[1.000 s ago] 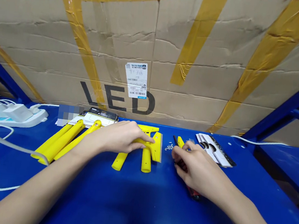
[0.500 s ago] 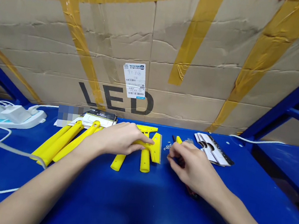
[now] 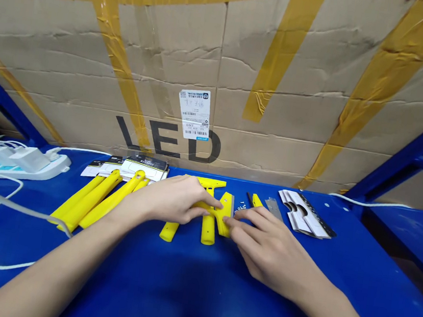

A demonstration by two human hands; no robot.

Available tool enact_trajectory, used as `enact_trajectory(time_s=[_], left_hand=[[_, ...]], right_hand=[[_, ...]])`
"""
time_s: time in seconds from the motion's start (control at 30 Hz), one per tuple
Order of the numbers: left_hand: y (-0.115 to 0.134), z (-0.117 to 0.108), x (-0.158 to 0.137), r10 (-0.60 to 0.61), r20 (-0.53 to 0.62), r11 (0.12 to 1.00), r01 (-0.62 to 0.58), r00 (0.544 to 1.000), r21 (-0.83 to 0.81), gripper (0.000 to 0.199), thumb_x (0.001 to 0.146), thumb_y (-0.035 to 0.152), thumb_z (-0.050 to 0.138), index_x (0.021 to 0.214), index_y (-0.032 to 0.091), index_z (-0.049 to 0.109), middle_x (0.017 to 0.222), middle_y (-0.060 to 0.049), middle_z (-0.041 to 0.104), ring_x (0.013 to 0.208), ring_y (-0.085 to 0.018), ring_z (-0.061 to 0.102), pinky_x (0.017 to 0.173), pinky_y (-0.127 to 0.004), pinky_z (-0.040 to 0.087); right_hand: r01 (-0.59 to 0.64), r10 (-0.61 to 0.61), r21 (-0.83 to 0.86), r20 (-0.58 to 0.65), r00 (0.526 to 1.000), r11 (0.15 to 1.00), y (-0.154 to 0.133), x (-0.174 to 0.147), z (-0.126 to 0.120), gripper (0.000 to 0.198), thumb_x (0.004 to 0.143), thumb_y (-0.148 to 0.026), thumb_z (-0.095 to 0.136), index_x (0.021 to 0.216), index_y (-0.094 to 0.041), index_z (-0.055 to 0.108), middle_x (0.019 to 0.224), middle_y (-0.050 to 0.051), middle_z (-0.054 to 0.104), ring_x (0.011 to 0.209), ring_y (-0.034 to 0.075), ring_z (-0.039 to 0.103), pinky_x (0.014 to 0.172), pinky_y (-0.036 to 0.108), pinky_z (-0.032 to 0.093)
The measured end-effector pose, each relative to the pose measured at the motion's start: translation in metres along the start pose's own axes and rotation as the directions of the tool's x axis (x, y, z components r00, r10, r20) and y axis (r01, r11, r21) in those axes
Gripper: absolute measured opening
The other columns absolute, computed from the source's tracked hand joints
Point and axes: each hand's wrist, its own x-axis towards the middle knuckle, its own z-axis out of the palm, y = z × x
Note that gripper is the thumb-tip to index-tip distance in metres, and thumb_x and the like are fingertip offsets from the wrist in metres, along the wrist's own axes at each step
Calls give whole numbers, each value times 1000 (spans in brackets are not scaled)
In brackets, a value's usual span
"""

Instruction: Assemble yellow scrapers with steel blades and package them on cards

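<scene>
At the back, a big cardboard box, creased and stuck over with yellow-brown tape. Hides its inside, so cannot tell about any things in it. On the far left, a white power strip with white plugs pushed into it.

Near the bottom of the box, in big black letters, says LED. Partly over those letters, a white label with black stripes, a small square code and a blue patch, but with print too small to read. On the left, a pile of black-and-white cards, also with words too tiny to read. On the right, white paper pieces with dark curved marks.

Left hand palm down, with thumb and pointing finger close together. Holds the yellow scraper in a tight pinch by its neck. Right hand also palm down, fingers bent. Touches the scraper's blade end with the fingertips; cannot tell about a real grip there.

For the scraper, a place in the middle of the blue table, between both hands and over a yellow T-shaped tool. Just beside it, little screws. Past those, a flat metal piece. Near the left arm, long yellow handles.
</scene>
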Motion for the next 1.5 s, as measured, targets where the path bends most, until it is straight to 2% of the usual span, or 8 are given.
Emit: enact_trajectory(time_s=[0.23,0.47,0.73,1.0,1.17,1.27,1.4,1.5], left_hand=[[-5,0,-2,-10,-36,999,8,999,-44,36,97,25,61,132,22,69,115,-10,77,96,-25,75,82,-32,53],[0,1,-3,-74,-23,997,73,997,-34,36,99,31,58,132,25,69,117,-7,77,98,-26,72,83,-34,51],[6,-1,-2,-119,-9,993,119,993,1,39,99,31,57,136,24,66,111,-9,79,90,-26,73,83,-35,51],[5,0,-1,-77,-53,997,78,996,17,38,99,30,56,135,25,67,112,-8,78,84,-23,72,76,-31,50],[0,5,0,-86,-79,995,90,993,47,40,98,31,56,136,25,66,103,-11,79,83,-26,72,75,-33,49],[0,8,-1,-84,-97,996,88,992,32,40,100,33,54,138,25,65,100,-11,80,81,-26,72,73,-34,48],[7,10,-6,-37,-140,999,39,989,15,39,101,31,53,136,23,66,107,-10,79,85,-26,73,75,-33,47],[15,13,-9,18,-184,1000,-18,983,3,37,102,29,51,135,21,66,102,-10,79,84,-23,72,73,-31,47]], right_hand=[[-15,15,0,-8,1000,1000,-2,-2,0,26,91,-2,51,94,-17,71,117,12,76,106,28,66,84,46,56],[5,-25,-164,-116,993,986,-3,2,3,35,101,-7,43,81,-17,70,105,9,78,98,25,67,84,40,54],[-6,-17,-173,-134,991,985,-8,7,2,39,100,-4,40,74,-16,66,95,10,78,84,23,65,78,39,53],[-134,143,66,-168,975,989,-1,-3,8,16,97,-7,53,92,-15,65,98,8,76,98,25,63,84,40,51],[-253,284,345,-44,958,904,-1,-6,7,17,93,-22,65,110,-18,65,108,10,73,109,25,62,94,41,51],[-430,534,508,-72,842,747,0,-5,8,18,94,-30,64,109,-21,66,108,8,72,104,22,65,91,38,53],[-622,855,710,54,516,331,9,-2,7,24,92,-45,65,92,-21,63,83,4,71,76,18,66,71,32,54],[-650,812,759,361,458,29,13,-1,4,35,86,-50,72,101,-20,62,69,1,71,65,16,66,62,28,53]])
